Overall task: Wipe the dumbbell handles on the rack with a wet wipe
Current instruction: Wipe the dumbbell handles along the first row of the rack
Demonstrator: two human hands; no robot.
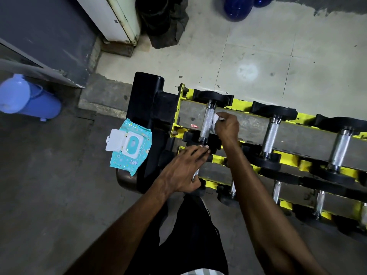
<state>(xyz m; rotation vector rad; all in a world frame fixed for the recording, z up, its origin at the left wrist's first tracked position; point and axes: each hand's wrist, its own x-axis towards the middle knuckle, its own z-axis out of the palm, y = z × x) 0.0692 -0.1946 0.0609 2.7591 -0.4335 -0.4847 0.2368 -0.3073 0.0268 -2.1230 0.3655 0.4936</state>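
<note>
One dumbbell point(212, 97) sits at the left end of the rack point(309, 135), top tier. The right hand point(227, 127) pinches the soft, limp wet wipe point(216, 117) against its knurled handle point(207, 124). The left hand point(182, 171), fingers straight, rests at its near end. Expect a heavy, rigid load: wrap the wipe mid-handle.

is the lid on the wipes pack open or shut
Open: the white flip lid of the wipes pack is swung out flat, baring the teal oval beneath.
</note>
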